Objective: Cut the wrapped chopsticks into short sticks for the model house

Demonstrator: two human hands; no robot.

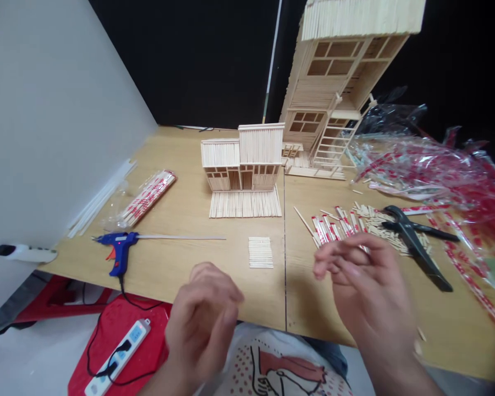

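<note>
Hovering over the near part of the table (247,308), L hand (204,324) is loosely cupped, thumb apart from the fingers, so the grip is open. R hand (369,286) has bent fingers w/ the thumb close to them; can't tell if it's open or pinching sth small (it's a bit blurred). The small stick panel (260,253) lies flat on the table btwn the hands and beyond them, just L of the dark seam (285,247). Behind it is the small stick house (241,165), and back R the tall stick house (334,82) w/ its ladder (334,144). R hand blocks the view of part of the red-marked sticks (324,228); next to those, the cut pieces (390,231) lie partly under the black cutter (416,247). Clear & red plastic wrap (433,165) crowds the far R side. On the L: blue glue gun (121,247) w/ a thin strip (181,237) running R from it, stick pack (148,198) in clear plastic, & white strips (101,201) by the wall. Below the table edge, a white power strip (117,357) w/ black plugs sits on the red stool (103,330); the gun's cord hangs down that side.
</note>
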